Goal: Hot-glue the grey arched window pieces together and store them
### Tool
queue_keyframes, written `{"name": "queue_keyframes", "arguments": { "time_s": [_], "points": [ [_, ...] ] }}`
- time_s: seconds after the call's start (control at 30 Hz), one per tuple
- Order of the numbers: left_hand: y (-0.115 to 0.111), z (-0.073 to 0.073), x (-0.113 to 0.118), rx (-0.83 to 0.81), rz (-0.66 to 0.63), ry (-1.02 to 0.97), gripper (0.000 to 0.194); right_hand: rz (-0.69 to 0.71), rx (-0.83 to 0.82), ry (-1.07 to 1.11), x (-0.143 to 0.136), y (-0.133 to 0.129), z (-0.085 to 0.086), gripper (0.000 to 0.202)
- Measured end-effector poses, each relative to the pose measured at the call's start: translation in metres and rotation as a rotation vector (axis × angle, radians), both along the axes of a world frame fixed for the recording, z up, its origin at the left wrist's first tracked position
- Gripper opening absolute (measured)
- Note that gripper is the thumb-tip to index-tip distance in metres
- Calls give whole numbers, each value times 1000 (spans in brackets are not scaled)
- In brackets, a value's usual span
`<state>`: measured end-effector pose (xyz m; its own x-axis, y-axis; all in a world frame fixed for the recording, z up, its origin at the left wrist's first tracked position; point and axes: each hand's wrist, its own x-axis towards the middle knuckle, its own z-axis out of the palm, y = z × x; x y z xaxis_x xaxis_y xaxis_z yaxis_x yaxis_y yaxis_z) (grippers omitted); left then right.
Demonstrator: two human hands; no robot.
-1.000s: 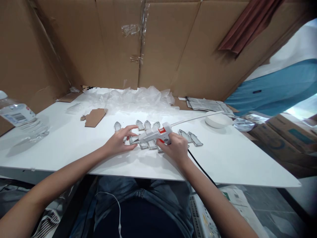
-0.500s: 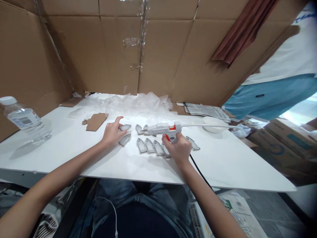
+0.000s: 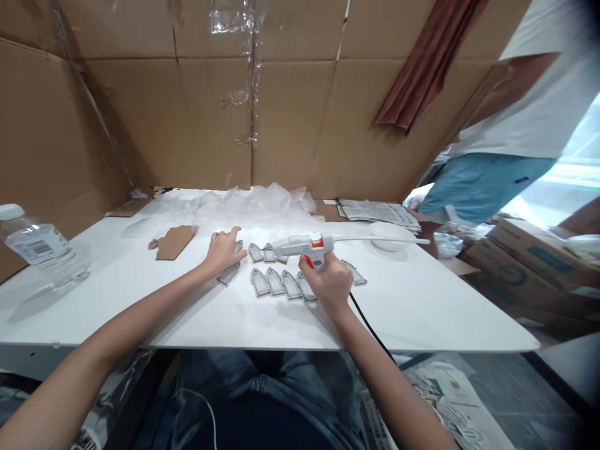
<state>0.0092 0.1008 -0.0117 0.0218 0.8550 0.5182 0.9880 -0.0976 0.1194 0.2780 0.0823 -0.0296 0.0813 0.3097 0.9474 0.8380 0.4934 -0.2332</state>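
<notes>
My right hand (image 3: 332,281) is wrapped round the handle of a white glue gun (image 3: 300,245), its nozzle pointing left and a long white glue stick out of its back. Under and in front of the gun, several small grey arched pieces (image 3: 275,282) lie in two rows on the white table. One more piece (image 3: 355,272) lies right of my right hand. My left hand (image 3: 225,251) rests at the left end of the rows, thumb and forefinger apart, touching a grey piece beside its fingertips. Another piece (image 3: 229,274) lies partly under that hand.
Crumpled clear plastic (image 3: 257,206) lies along the back by the cardboard wall (image 3: 201,125). A torn cardboard piece (image 3: 174,243) and a water bottle (image 3: 44,250) are at left. A white bowl (image 3: 391,237) and newspapers (image 3: 377,213) sit at back right. A black cord trails from the gun.
The camera view has shifted. My left hand has moved closer to the rows of pieces, its fingers now over the piece near them. My right hand still holds the glue gun.
</notes>
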Motion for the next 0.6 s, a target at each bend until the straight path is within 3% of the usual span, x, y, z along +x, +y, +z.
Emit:
{"name": "queue_keyframes", "arguments": {
  "time_s": [0.17, 0.37, 0.6],
  "points": [
    [14, -1, 10, -229, -197, -197, 65, 13, -43, 54, 3, 0, 2, 35],
    [31, -5, 8, -251, -223, -247, 61, 35, -68, 82, 4, 0, 2, 35],
    [35, -2, 2, -268, -248, -285, 54, 33, -77, 70, 4, -2, 3, 36]
  ]
}}
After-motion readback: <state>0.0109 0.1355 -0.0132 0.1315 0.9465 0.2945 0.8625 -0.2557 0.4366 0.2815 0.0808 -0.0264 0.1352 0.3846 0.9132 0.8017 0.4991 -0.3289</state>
